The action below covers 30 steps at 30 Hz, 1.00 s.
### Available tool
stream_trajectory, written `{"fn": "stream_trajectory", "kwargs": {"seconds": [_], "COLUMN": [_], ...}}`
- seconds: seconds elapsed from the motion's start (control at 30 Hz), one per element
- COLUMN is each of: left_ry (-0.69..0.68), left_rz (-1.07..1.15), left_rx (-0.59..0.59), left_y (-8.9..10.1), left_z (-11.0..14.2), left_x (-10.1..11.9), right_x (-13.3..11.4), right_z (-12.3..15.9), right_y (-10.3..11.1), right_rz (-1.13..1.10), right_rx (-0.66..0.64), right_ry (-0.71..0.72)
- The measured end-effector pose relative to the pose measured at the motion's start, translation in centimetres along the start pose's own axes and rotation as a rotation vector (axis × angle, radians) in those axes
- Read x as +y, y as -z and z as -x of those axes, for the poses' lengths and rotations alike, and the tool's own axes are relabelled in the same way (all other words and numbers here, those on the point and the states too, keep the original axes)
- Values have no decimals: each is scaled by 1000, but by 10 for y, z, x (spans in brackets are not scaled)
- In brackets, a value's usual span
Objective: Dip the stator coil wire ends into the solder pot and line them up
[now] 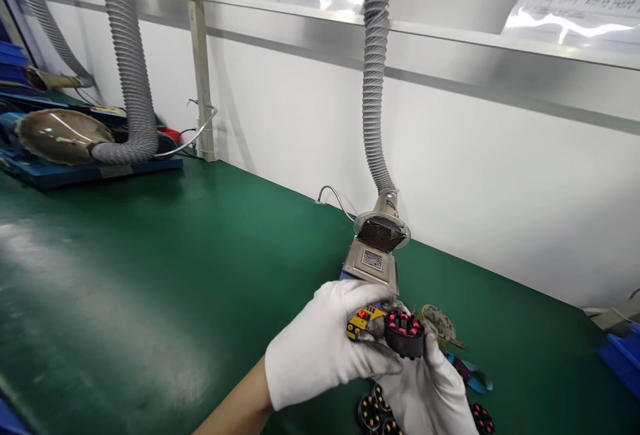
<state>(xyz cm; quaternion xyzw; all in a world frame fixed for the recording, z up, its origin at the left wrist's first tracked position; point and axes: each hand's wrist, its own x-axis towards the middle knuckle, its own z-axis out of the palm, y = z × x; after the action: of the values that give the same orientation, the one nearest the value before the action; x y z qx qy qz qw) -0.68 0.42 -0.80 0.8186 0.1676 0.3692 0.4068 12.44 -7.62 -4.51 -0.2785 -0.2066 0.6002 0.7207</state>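
Note:
Both my hands wear white gloves and meet over the green bench. My left hand (320,345) curls its fingers around a small black round motor stator (405,334) with red-pink windings on top. From below, my right hand (430,388) supports the same part, fingers closed against its underside. Behind the stator, partly hidden by my left fingers, sits a yellow-fronted unit with a red digital display (363,318). Several more round wound stators (373,412) lie on the bench just under my hands.
A grey ribbed fume hose (375,88) drops to a metal extractor inlet (377,242) right behind my hands. A second hose with a domed hood (60,134) rests on blue trays at far left. Blue bins (620,355) stand at right. White wall runs along the green bench (150,275).

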Motion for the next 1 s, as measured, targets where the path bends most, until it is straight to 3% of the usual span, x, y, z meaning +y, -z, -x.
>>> {"fn": "stream_trajectory", "kwargs": {"seconds": [0.07, 0.13, 0.3, 0.43, 0.53, 0.6, 0.67, 0.73, 0.8, 0.87, 1.0], "left_ry": [24, 54, 47, -64, -180, -186, -49, 147, 254, 234, 157], "left_rz": [105, 203, 267, 139, 298, 465, 577, 600, 607, 653, 744], "left_rx": [-36, 2, 146, 297, 345, 387, 355, 225, 106, 79, 138], "left_y": [3, 3, -4, -8, -5, -1, 4, 7, 7, 3, -7], "left_z": [1, 2, 3, 3, 5, 7, 7, 5, 1, -2, -4], "left_x": [3, 5, -1, -9, -9, -7, -4, -2, 0, 0, -2], "right_x": [0, -1, -1, 7, 10, 10, 8, 8, 8, 8, 5], "right_z": [0, -1, -5, -6, -7, -10, -12, -13, -15, -18, -25], "right_y": [-3, -5, -9, -12, -10, -6, 0, 4, 8, 10, 13], "right_rz": [44, 86, 117, 173, 224, 242, 254, 266, 278, 297, 363], "right_rx": [72, 84, -16, 77, 105, 72, 41, 24, 20, 25, 18], "right_ry": [55, 106, 153, 258, 264, 230, 206, 198, 192, 199, 260]}}
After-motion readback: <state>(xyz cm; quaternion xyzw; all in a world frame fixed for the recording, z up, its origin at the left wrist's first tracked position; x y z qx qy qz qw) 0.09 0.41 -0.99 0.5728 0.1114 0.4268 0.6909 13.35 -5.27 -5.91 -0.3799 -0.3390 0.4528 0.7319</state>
